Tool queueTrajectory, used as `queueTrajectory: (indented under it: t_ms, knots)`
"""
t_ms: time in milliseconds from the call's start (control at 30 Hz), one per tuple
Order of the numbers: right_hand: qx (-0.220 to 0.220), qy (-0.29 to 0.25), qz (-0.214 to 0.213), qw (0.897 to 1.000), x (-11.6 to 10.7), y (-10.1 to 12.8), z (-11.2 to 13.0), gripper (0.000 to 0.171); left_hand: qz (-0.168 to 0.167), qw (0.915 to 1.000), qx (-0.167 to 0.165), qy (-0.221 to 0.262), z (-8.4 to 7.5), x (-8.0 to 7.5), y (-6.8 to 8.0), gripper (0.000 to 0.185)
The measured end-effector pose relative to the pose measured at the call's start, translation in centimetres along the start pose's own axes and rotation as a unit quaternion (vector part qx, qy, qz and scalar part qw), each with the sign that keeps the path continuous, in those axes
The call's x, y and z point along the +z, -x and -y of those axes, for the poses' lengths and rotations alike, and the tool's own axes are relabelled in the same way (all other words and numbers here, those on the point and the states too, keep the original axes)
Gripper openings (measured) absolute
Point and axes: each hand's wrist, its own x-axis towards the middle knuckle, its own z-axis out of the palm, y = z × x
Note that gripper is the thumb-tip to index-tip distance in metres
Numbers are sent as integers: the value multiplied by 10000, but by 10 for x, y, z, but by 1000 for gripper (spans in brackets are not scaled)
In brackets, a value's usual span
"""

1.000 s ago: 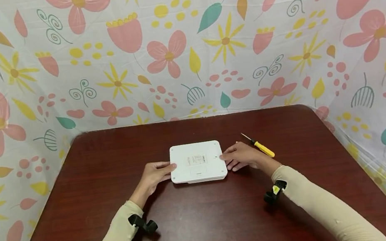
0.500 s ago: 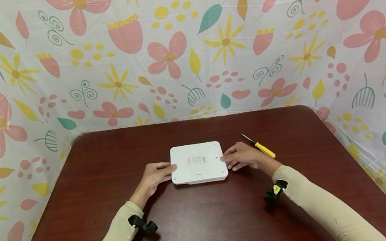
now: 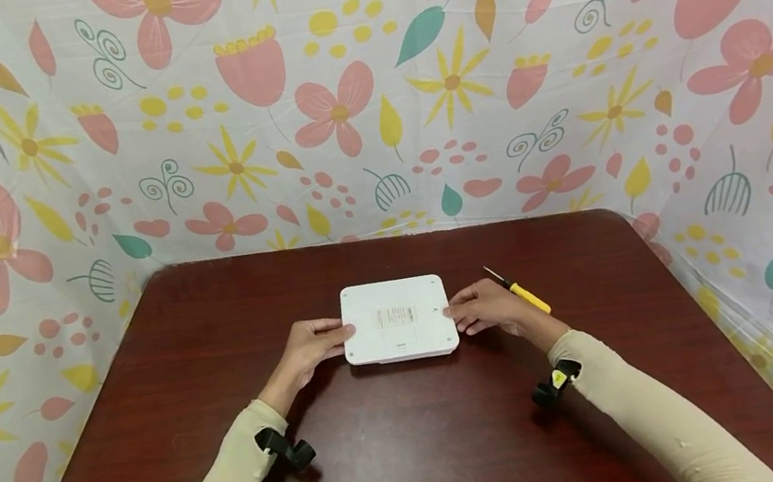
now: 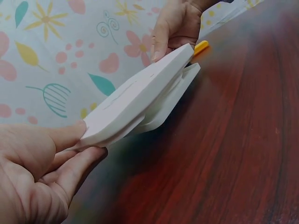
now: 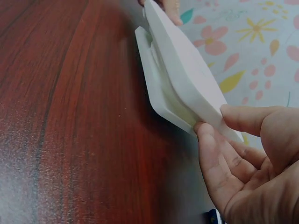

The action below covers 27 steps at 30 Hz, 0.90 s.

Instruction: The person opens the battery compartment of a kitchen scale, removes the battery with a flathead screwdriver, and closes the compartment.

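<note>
Between both hands is a flat white device [image 3: 403, 348] with rounded corners, a printed label on its upward face and small round marks at its corners. My left hand [image 3: 313, 342] grips its left edge, thumb on top and fingers below. My right hand [image 3: 486, 308] pinches the opposite edge in the same way. Under the device's upper slab, in the right wrist view, a second thin white panel [image 5: 156, 88] sits with a wedge-shaped gap between them. That panel [image 4: 175, 100] also shows beneath the slab in the left wrist view.
A screwdriver [image 3: 530, 298] with a yellow and black handle lies on the table just beyond my right hand. The dark red-brown wooden table [image 3: 420, 455] ends at the back against a flower-printed cloth [image 3: 345, 172], which also hangs along both sides.
The white device has shifted slightly away from me and a little to the right, both hands holding it throughout. My right hand has moved slightly with it; the screwdriver has stayed put.
</note>
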Motion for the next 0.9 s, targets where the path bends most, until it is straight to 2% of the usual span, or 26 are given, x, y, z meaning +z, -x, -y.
queueTrajectory:
  t_ms: [233,367,533,800,900]
  knots:
    - [-323,112,44,9994,-4,5,9,45,101,9998,185,-4,-9,-1,1,35]
    - [-545,258,89,9981,-6,6,11,43,298,9988,376,-44,-12,-4,0,36]
    - [-621,588,-1,9963,-7,10,16,41,516,9972,517,-152,-12,-7,-1,36]
    - [-872,793,-157,9929,-8,18,16,37,935,9918,856,-174,-16,-9,2,35]
    - [-1067,976,-288,9891,-7,20,17,35,929,9893,1029,-466,-19,-9,3,35]
